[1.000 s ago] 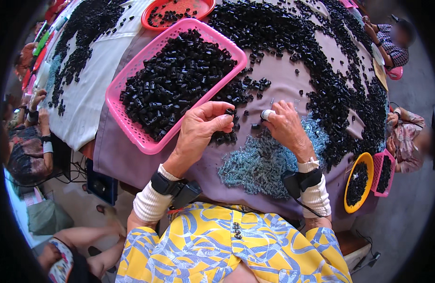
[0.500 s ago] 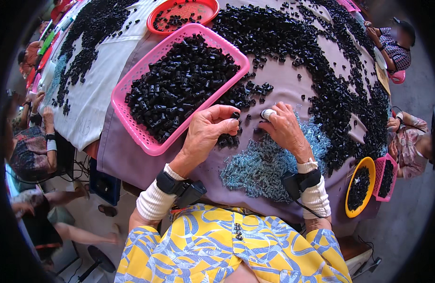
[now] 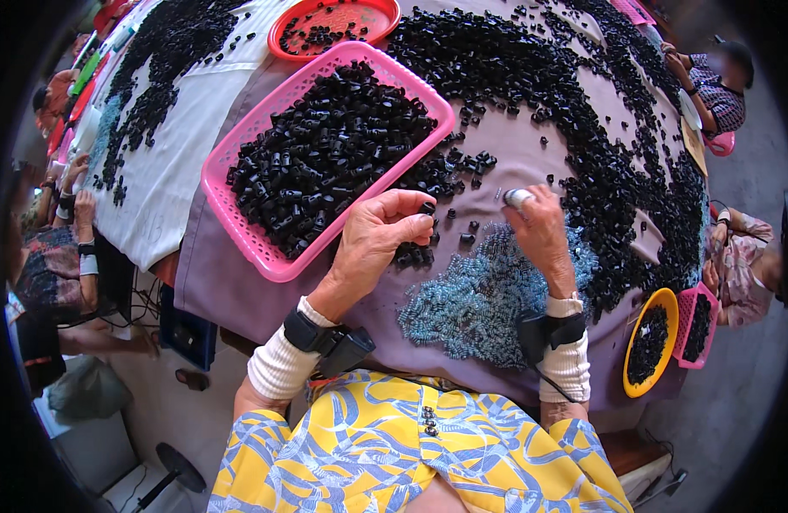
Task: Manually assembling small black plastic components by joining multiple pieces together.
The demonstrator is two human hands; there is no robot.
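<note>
Between the thumb and forefinger of my left hand (image 3: 378, 235) is a small black plastic piece (image 3: 427, 208). This hand is by the near right side of a pink basket (image 3: 278, 270) heaped with similar black pieces. My right hand (image 3: 539, 227) is closed in a pinch, with a pale wrap on one fingertip; whatever sits at its fingertips is too small to make out. Under and beside that hand spreads a pile of tiny silvery-blue coils (image 3: 471, 308) that look like springs. A few loose black pieces (image 3: 468, 238) lie on the cloth between my hands.
A mauve cloth (image 3: 231, 295) covers the table, with a wide spread of black pieces (image 3: 496, 68) across the far and right side. A red tray (image 3: 278, 43) stands beyond the basket. At the right edge are a yellow tray (image 3: 631, 376) and a smaller pink basket (image 3: 708, 338). Other people sit around.
My right hand has moved to the right, away from my left hand. The left hand stays in place with its black piece. At the left, a person's leg has shifted.
</note>
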